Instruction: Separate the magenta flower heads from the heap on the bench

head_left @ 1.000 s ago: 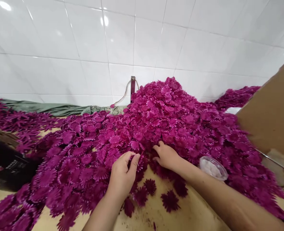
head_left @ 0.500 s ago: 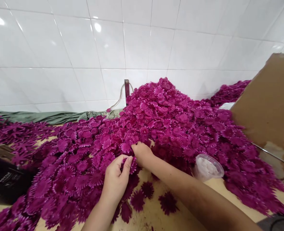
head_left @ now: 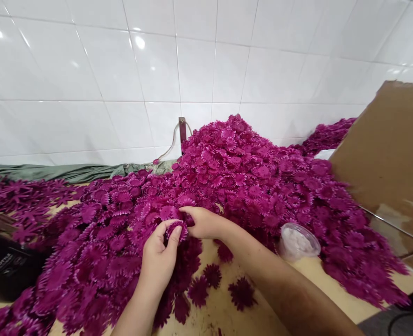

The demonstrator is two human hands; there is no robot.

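My left hand [head_left: 159,254] is closed, thumb against fingers, on a magenta artificial flower piece [head_left: 178,227] with a frilled, pale-edged rim. Right beside it, my right hand [head_left: 202,222] curls its fingers round another magenta flower piece [head_left: 188,218], partly hidden by the fingers. Both hands work at the near side of a large heap of the same flower pieces [head_left: 234,158]. Below them, several loose darker flower pieces [head_left: 241,294] lie on the pale yellow table [head_left: 213,322].
A clear plastic tub [head_left: 299,240] with whitish contents stands right of my right forearm. A cardboard sheet [head_left: 388,163] leans at the right. At the left are a black box [head_left: 8,266] and star-shaped purple pieces [head_left: 20,198]. Green cloth [head_left: 59,172] lies along the tiled wall [head_left: 87,70].
My right hand has moved left, close against my left hand. The flower piece in my left hand now shows more fully. The view has shifted slightly.
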